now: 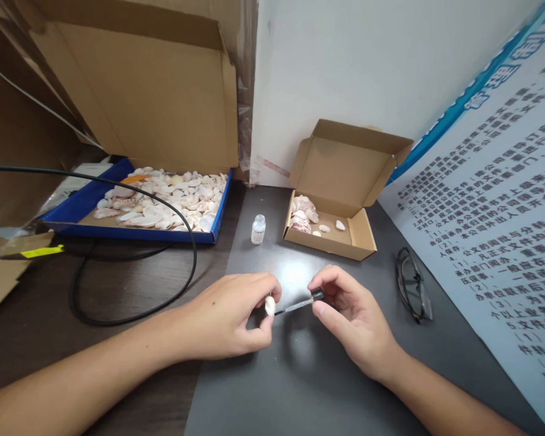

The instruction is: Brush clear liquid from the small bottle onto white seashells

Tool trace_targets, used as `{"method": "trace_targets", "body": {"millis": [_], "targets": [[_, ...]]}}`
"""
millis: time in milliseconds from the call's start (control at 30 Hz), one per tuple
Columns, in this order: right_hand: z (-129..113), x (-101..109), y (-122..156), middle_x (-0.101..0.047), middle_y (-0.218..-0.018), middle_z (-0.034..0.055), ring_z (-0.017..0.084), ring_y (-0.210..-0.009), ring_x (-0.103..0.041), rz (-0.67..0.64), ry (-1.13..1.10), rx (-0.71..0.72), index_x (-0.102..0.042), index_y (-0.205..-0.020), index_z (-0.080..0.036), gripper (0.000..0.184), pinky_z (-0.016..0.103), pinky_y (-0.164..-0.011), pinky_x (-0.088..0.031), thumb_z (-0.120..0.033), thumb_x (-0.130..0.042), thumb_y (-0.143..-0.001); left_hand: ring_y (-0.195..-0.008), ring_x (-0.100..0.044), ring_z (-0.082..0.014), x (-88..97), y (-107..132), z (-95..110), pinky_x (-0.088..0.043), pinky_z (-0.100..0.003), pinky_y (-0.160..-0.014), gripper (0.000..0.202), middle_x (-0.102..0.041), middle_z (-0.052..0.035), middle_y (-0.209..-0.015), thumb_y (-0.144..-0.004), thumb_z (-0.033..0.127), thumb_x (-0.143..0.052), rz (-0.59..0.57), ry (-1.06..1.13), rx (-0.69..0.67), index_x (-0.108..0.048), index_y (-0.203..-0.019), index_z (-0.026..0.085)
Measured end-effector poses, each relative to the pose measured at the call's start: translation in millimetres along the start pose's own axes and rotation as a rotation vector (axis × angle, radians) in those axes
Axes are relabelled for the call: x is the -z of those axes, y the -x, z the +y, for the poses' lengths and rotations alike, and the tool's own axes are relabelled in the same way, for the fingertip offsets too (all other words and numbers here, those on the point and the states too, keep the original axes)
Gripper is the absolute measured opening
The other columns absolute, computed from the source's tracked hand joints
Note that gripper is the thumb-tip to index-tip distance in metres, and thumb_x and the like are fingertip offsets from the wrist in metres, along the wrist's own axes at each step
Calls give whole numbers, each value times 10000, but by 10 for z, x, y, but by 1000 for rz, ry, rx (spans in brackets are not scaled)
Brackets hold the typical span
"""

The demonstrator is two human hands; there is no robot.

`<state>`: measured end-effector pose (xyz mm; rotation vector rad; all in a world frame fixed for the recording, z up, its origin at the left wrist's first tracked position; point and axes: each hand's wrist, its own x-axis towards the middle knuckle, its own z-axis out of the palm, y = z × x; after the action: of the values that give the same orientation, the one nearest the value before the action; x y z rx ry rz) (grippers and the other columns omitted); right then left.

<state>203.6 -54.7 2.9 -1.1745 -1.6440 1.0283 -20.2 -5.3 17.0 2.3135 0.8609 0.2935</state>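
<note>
Counter (36, 339) space is running widest on the grey mat (263, 393), whose left edge is meeting dark wood. Open room is lying below both hands and between the two boxes, while a black cable (195, 254) is looping over the wood at left and crossing in front of the larger box. Glasses (411, 281) are resting at the right, near the slanting edge of a printed sheet (490, 242).

Above the mat, the left hand (238, 318) is pinching a small pale shell (270, 306) between thumb and fingers. The right hand (349, 315) is gripping the black cap (317, 294) of a thin brush (297, 304), whose dark tip is pointing at the shell's lower edge; whether they are touching, I cannot tell.

A small clear bottle (258, 230) is standing upright and uncapped beyond the hands. To its left, a blue-walled box (217, 227) is holding a heap of pale shells, its cardboard lid standing open. To its right, a smaller carton (327, 243), also open, is holding ribbed shells at its left end and a few small ones on its floor.

The bottle is wearing a white label, too small for reading. The sheet is showing Chinese lines under a blue band, "管理" being legible in the heading.
</note>
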Motion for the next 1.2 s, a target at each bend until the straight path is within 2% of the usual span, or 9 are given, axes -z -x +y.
{"method": "trace_targets", "body": {"millis": [167,400,633,900,1200], "targets": [[20,0,1,-486,-745,-33,146,-648,-481,-8,11,-15,-563,-980,-265,88,242,-558,-403,-223,-572,-903,-651,-478,-122,0,-2,-1,-331,-241,-614,138,-528,52,-764,-768,179,-529,5,-7,2,-507,-895,227],[126,44,27,-546,-837,-19,142,-702,-533,18,99,48,-576,-1013,-289,71,226,-642,-458,-253,-566,-953,-652,-492,-125,6,10,4,-381,-228,-642,222,-573,52,-767,-766,223,-546,-2,35,-3,-498,-982,247],[102,24,18,-553,-859,3,165,-753,-559,-6,131,57,-561,-1013,-277,85,240,-611,-451,-226,-549,-947,-612,-484,-126,24,21,14,-371,-240,-622,210,-562,57,-732,-785,228,-539,-7,42,25,-478,-985,251],[9,0,7,-509,-764,-15,158,-641,-512,10,41,27,-553,-1006,-260,126,259,-563,-440,-194,-566,-899,-629,-502,-133,22,9,19,-341,-248,-601,135,-534,57,-719,-812,216,-518,-20,35,18,-467,-936,233],[-2,-5,-8,-510,-781,-23,137,-622,-484,32,11,22,-536,-1005,-262,125,248,-560,-431,-189,-556,-905,-664,-535,-137,6,9,15,-357,-244,-630,212,-574,51,-763,-783,178,-524,-8,24,15,-495,-987,233]]}}
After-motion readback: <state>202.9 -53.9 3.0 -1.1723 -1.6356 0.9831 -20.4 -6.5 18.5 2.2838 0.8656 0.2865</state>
